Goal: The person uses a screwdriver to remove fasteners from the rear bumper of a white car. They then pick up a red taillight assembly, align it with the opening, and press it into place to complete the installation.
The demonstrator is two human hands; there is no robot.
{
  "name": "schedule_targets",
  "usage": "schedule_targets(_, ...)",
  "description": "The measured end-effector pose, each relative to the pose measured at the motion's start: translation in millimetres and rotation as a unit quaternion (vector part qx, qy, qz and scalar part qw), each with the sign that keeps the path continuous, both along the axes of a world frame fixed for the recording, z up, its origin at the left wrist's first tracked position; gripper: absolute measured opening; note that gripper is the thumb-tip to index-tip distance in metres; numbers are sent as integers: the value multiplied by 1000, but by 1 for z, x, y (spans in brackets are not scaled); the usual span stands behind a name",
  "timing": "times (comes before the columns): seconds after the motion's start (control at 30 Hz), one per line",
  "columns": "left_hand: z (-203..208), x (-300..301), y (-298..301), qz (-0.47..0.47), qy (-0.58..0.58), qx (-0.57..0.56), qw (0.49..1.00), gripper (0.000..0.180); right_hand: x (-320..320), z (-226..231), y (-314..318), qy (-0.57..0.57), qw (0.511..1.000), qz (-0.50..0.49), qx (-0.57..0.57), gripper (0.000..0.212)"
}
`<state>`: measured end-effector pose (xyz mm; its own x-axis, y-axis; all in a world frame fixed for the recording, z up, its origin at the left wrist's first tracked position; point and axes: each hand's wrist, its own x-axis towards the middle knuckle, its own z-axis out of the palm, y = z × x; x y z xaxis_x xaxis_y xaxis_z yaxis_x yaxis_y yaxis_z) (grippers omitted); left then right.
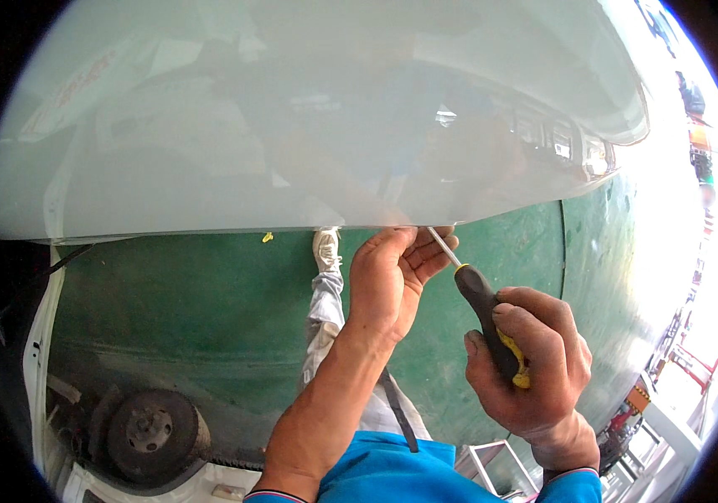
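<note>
The right hand (543,360) gripped a screwdriver (478,295), whose shaft (445,247) reached the lower edge of the pale panel (317,117); there the left hand (390,277) curled, whether around anything one could not tell.

A black-and-yellow screwdriver (478,295) slants toward eleven o'clock, its far end at the edge of a glossy pale panel (292,134)

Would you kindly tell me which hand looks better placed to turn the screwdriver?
Probably the right hand: it holds the screwdriver by its handle, while the left hand is at the panel's lower edge, beside the shaft.
</note>
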<state>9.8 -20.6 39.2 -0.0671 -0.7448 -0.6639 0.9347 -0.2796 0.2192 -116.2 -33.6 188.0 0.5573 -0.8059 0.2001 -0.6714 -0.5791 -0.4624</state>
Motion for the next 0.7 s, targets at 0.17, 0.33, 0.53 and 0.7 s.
schedule_targets(0.17, -1, 0, 1, -13, -18, -5, 1000, 27, 5, -3, 0, 2, 1000, 16, -11, 41)
schedule_targets(0.33, -30, -1, 16, -93, -306, -12, 948, 28, 6, -2, -1, 2, 1000, 12, -4, 41)
schedule_targets(0.53, -55, -6, 21, -37, -386, -56, 920, 31, 6, -1, 0, 7, 1000, 11, 7, 42)
schedule_targets(0.7, -67, -17, 22, 26, -434, -82, 897, 29, 10, 2, 1, 7, 1000, 10, 11, 42)
